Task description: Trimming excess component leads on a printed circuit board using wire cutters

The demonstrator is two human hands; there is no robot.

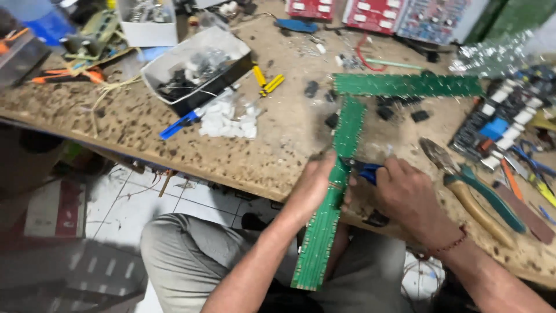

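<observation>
A long narrow green circuit board strip [326,223] runs from the workbench down over my lap. My left hand [313,185] grips its left edge near the bench's front edge. My right hand [408,194] is closed around a small blue-handled tool [366,170] whose tip touches the strip. A second green strip [408,85] lies crosswise on the bench beyond. Several small black parts [399,110] sit beside it.
Pliers with green and yellow handles [475,194] lie right of my right hand. A populated circuit board [501,119] is at the far right. An open box of black parts [194,69], white pieces [229,122] and a yellow screwdriver [266,84] lie at the left.
</observation>
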